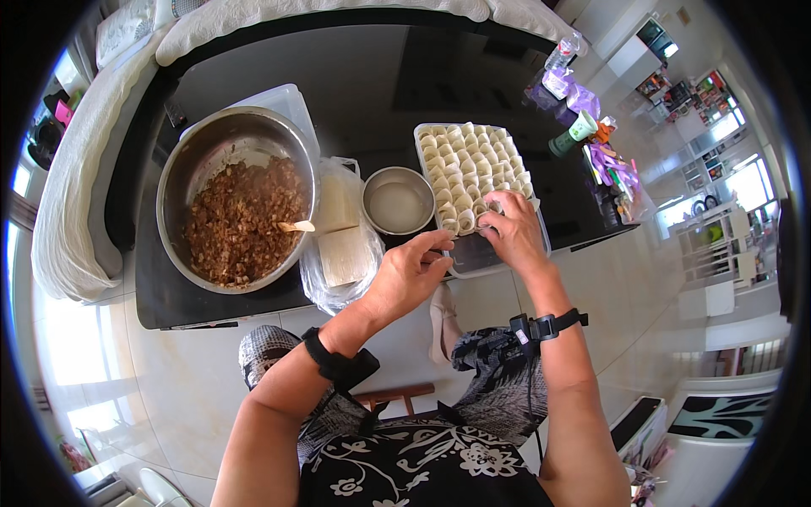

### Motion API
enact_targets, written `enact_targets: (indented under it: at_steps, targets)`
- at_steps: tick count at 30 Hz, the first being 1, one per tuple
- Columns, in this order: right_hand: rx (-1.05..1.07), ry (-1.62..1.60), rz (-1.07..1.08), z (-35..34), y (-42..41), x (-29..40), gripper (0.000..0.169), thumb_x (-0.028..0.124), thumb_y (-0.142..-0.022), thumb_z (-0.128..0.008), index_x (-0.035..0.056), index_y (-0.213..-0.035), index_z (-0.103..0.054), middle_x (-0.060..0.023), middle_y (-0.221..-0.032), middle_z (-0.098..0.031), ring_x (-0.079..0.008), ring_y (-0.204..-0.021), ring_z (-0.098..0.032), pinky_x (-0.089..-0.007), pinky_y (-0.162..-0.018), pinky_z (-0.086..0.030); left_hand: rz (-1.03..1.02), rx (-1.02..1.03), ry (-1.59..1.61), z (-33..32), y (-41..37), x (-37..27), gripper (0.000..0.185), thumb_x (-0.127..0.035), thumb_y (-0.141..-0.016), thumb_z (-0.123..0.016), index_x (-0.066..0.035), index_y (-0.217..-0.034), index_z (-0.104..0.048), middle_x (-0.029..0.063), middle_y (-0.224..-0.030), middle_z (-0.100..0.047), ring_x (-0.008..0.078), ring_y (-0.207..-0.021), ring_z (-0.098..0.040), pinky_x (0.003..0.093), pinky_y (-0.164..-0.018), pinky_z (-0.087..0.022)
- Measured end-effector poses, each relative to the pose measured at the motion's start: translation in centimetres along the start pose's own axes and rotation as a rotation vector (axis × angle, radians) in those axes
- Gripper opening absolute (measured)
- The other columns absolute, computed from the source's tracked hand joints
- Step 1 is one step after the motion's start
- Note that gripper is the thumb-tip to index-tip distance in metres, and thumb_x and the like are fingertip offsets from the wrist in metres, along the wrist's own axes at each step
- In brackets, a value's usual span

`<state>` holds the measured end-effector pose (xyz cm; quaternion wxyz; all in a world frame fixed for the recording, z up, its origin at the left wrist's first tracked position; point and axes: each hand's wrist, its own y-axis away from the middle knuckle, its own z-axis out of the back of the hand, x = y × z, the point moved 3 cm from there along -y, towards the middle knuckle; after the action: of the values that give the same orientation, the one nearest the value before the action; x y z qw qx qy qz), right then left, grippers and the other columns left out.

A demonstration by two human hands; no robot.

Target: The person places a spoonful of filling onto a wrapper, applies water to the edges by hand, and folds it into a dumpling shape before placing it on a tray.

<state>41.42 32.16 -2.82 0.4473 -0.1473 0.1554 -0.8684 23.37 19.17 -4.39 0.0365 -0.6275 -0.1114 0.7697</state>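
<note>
Rows of folded dumplings (469, 158) fill the back part of a clear plastic tray (547, 244). My right hand (512, 228) is over the front row, its thumb and fingers at a dumpling; whether it grips that one is hard to tell. Just left of it, my left hand (421, 263) hovers by the tray's left front edge, fingers curled, nothing visible in them. A small metal bowl (399, 200) of cloudy liquid stands left of the tray. Beside it, square dough wrappers (345, 256) are stacked on plastic film. A big steel bowl (166, 203) holds brown minced filling (247, 222) and a light-coloured spatula (296, 226).
Everything rests on a glossy black table (355, 76). Toward its right end are a plastic bottle (564, 51), purple packets (573, 92), a green paper cup (581, 127) and a bag of small items (614, 171). Padded sofa covers (317, 19) line the far side.
</note>
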Motion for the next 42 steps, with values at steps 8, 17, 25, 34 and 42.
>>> enact_targets:
  at_steps: [8, 17, 25, 34, 42]
  targets:
    - [0.032, -0.018, -0.065, 0.5, 0.2, -0.4, 0.024, 0.004, -0.066, -0.081, 0.0122, -0.085, -0.069, -0.0022, -0.116, -0.058, -0.0264, -0.113, -0.053, -0.0402, -0.095, -0.043, 0.008, 0.008, 0.011, 0.4, -0.4, -0.2, 0.034, -0.008, -0.089, -0.064, 0.001, -0.121, -0.059, 0.0122, -0.105, -0.07, 0.0176, -0.089, -0.069, 0.0294, -0.081, -0.055]
    - [-0.133, -0.212, -0.125, 3.6, -2.7, 4.2, 0.02, 0.003, -0.072, -0.077, 0.0078, -0.089, -0.07, -0.0052, -0.106, -0.061, -0.0278, -0.104, -0.058, -0.0387, -0.087, -0.049, 0.216, -0.204, 0.511, 6.6, -0.1, -2.6, 0.04, -0.011, -0.097, -0.057, 0.006, -0.133, -0.047, 0.0135, -0.114, -0.065, 0.0167, -0.092, -0.067, 0.0279, -0.079, -0.055]
    - [0.052, -0.382, 0.251, 0.6, -6.2, 15.3, 0.016, 0.005, -0.071, -0.077, 0.0084, -0.083, -0.068, -0.0023, -0.09, -0.061, -0.0234, -0.086, -0.06, -0.0357, -0.077, -0.051, 0.248, -0.445, 0.633, 12.8, 4.0, -3.2, 0.038, -0.016, -0.097, -0.06, 0.004, -0.128, -0.052, 0.0132, -0.109, -0.067, 0.018, -0.092, -0.067, 0.0305, -0.082, -0.056]
    - [0.162, -0.34, 0.332, -3.3, -6.4, 18.7, 0.019, 0.012, -0.072, -0.077, 0.0103, -0.085, -0.062, -0.0039, -0.087, -0.058, -0.0261, -0.087, -0.058, -0.0391, -0.077, -0.048, 0.296, -0.412, 0.507, 14.6, 7.5, -4.4, 0.034, -0.015, -0.098, -0.058, 0.003, -0.126, -0.054, 0.0101, -0.103, -0.068, 0.0133, -0.088, -0.065, 0.029, -0.08, -0.056]
    - [0.194, -0.504, 0.163, -3.4, -7.1, 18.2, 0.004, 0.012, -0.084, -0.067, 0.0102, -0.084, -0.064, -0.0046, -0.086, -0.062, -0.0218, -0.085, -0.062, -0.0344, -0.075, -0.049, 0.289, -0.421, 0.596, 15.4, 7.9, -5.2, 0.036, -0.016, -0.091, -0.065, 0.001, -0.122, -0.059, 0.0067, -0.102, -0.07, 0.0145, -0.09, -0.065, 0.0283, -0.082, -0.052]
